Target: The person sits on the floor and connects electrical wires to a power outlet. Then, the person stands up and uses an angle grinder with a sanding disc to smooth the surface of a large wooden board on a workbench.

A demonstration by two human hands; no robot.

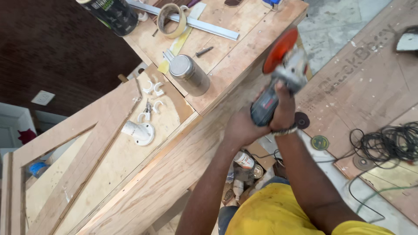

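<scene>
Both my hands grip an angle grinder (pixel 278 82) with a dark blue body and an orange sanding disc (pixel 280 50). My left hand (pixel 241 128) wraps the rear of the body, and my right hand (pixel 285 109), with a bracelet at the wrist, holds it nearer the head. The disc sits against the side edge of a long plywood board (pixel 174 169) that stands on edge along the workbench (pixel 244 43).
On the bench lie a metal canister (pixel 189 75), a tape roll (pixel 171 19), a metal ruler (pixel 196 22), a dark can (pixel 114 15), white pipe clips (pixel 152 89) and a white fitting (pixel 140 132). Tangled black cable (pixel 387 141) and loose discs (pixel 320 142) lie on the floor boards at right.
</scene>
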